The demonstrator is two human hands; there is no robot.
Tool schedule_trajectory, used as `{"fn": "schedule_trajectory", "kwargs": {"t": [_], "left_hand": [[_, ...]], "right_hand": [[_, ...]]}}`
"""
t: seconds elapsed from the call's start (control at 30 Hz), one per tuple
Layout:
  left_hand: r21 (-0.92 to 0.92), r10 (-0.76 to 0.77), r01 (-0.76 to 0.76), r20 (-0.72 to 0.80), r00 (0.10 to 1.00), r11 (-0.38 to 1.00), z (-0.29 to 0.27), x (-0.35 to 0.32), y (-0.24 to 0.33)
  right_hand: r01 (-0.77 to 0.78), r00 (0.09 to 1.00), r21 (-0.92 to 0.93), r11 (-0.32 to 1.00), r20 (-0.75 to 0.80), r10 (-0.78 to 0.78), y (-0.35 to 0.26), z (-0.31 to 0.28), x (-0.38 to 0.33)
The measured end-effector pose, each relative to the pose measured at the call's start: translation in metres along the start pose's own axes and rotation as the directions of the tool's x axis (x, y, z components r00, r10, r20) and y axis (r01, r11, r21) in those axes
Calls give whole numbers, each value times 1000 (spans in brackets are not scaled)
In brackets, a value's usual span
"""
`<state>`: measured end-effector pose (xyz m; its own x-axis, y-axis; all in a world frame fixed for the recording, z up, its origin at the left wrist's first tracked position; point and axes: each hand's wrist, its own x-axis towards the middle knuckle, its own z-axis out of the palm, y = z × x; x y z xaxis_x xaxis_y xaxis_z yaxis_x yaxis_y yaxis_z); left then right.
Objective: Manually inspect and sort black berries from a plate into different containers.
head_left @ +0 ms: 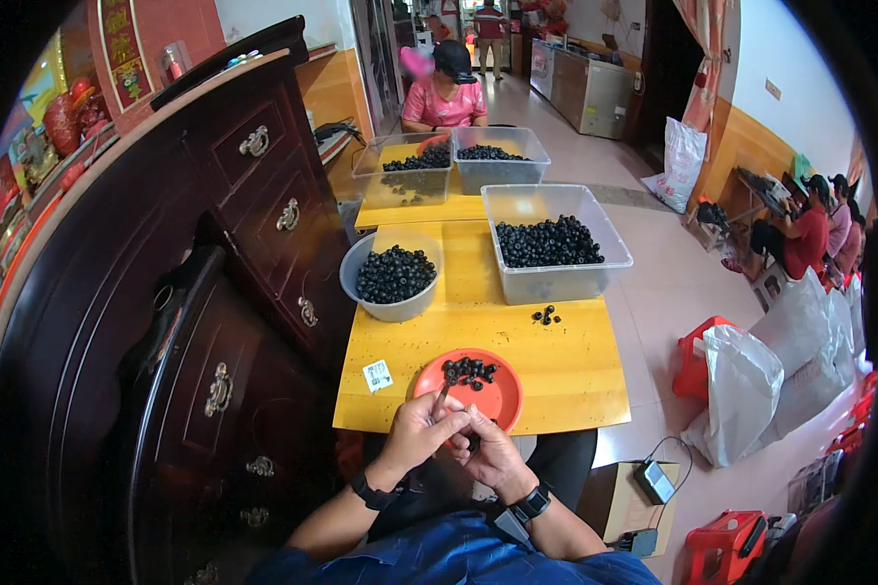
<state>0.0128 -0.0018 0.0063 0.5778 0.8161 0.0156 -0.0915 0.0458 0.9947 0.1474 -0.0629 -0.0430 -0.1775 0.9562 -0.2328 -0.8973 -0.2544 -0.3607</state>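
My left hand (pixel 418 434) and my right hand (pixel 493 456) meet over the near edge of a yellow table, thumbs close together. From my closed left hand a slim brownish tool (pixel 441 398) sticks up; its working end is hidden. My right hand is curled around a small black round piece (pixel 473 443), mostly covered by the fingers. Just beyond the hands lies a red plate (pixel 502 402) with several small black ring-like pieces (pixel 470 371) on it.
On the yellow table (pixel 546 370) stand a round tub (pixel 390 310) and a large clear bin (pixel 566 285), both holding black pieces. A few loose pieces (pixel 546 315) lie nearby. Dark drawers (pixel 293 253) flank the left. Opposite sits a person in pink (pixel 449 100). White sacks (pixel 741 390) stand right.
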Motion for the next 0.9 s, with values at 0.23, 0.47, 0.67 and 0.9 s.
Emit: {"fn": "schedule_trajectory", "kwargs": {"t": [0.23,0.47,0.67,0.9], "left_hand": [[-109,61,-58,25,998,992,-11,-21,2],[-111,131,-127,29,991,986,-15,-30,5],[-83,82,-86,-44,996,993,-21,-34,6],[-94,53,-60,-69,996,994,-12,-42,4]], "right_hand": [[-68,996,-3,998,51,68,8,19,-10],[-66,996,-12,998,59,67,14,27,-14],[4,996,-125,992,92,7,16,30,-7],[-10,997,-82,997,78,16,17,28,-16]]}}
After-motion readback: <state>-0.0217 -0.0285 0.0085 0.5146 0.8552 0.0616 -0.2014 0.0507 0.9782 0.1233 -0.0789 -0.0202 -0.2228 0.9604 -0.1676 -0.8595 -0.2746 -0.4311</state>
